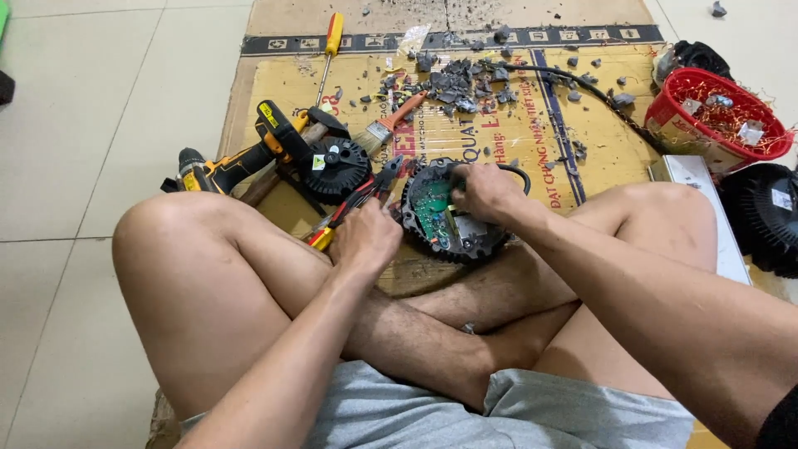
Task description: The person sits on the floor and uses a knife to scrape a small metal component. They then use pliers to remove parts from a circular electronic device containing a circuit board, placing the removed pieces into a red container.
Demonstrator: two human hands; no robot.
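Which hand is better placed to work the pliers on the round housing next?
Left. The left hand already grips the pliers, tips beside the round housing. The right hand rests on its circuit board.

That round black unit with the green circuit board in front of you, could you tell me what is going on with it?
A person sits cross-legged on flattened cardboard. The right hand presses on the round black unit, whose green circuit board lies exposed. The left hand grips red-handled pliers beside it. A cordless drill, paintbrush, screwdriver and grey broken bits lie beyond.
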